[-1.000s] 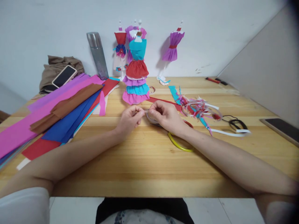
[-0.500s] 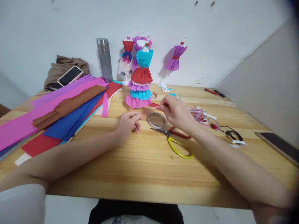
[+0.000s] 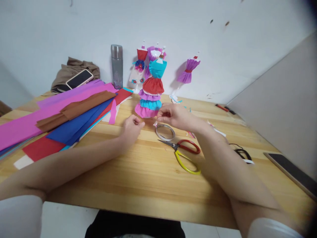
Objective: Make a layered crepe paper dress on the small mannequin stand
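Note:
My right hand (image 3: 176, 115) is closed in a pinch just above a roll of tape (image 3: 165, 133). A small whitish-pink paper scrap (image 3: 155, 124) shows at its fingertips. To the left, my left hand (image 3: 132, 128) hovers low over the table, fingers curled and thumb pressed in; whatever it may hold is too small to make out. Behind both hands stands a doll-sized dress form in a tiered crepe-paper dress (image 3: 153, 87) of turquoise, red, purple and pink. Scissors (image 3: 177, 145) with one red and one yellow handle lie nearer me, blades slightly apart.
Layered coloured paper sheets (image 3: 81, 115) cover the left side. A grey bottle (image 3: 117, 67), a phone (image 3: 79, 78) and a brown cloth (image 3: 74, 67) sit behind. A purple dress form (image 3: 188, 71) leans near the wall. A black cord loop (image 3: 242, 153) and another phone (image 3: 292, 172) lie right.
My right hand has come left and toward me, nearer my left hand, with a small scrap now at its fingertips. My left hand has curled further in. The view has tilted slightly.

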`<state>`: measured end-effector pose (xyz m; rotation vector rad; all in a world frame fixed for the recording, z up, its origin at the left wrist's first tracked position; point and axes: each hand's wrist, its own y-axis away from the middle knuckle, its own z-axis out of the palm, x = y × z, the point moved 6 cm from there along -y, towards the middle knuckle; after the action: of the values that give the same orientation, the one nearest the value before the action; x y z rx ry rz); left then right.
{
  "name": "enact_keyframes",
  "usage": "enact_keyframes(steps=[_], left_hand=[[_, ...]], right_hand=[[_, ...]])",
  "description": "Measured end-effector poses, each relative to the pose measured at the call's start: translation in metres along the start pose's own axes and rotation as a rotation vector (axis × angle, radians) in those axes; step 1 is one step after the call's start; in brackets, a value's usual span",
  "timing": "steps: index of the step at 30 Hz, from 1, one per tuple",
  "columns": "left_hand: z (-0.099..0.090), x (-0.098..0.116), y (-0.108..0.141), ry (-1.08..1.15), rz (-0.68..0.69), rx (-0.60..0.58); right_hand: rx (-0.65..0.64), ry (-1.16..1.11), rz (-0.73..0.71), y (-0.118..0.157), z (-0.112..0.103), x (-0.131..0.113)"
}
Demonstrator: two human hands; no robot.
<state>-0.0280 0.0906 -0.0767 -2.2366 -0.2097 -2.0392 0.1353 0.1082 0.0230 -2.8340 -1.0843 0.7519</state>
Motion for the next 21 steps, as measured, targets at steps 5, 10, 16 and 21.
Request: enact_keyframes(steps=[5,10,16,21], left_hand=[[-0.010,0.019,-0.010,-0.451,0.318,0.081],[-0.006,0.023,-0.016,-0.575,0.341,0.093],[-0.007,0.031,-0.012,-0.471,0.390,0.139],[-0.003,0.014,0.003,-0.186,0.158,-0.005]], right_hand=[[0.068,-0.113,0.067,0.005,0.015,0.005],[0.162,-0.129,0.125,0.005,0.014,0.005],[0.503,-0.467,0.285,0.009,0.026,0.018],[0.446,-1.238,0.446,0.010,0.070,0.024]])
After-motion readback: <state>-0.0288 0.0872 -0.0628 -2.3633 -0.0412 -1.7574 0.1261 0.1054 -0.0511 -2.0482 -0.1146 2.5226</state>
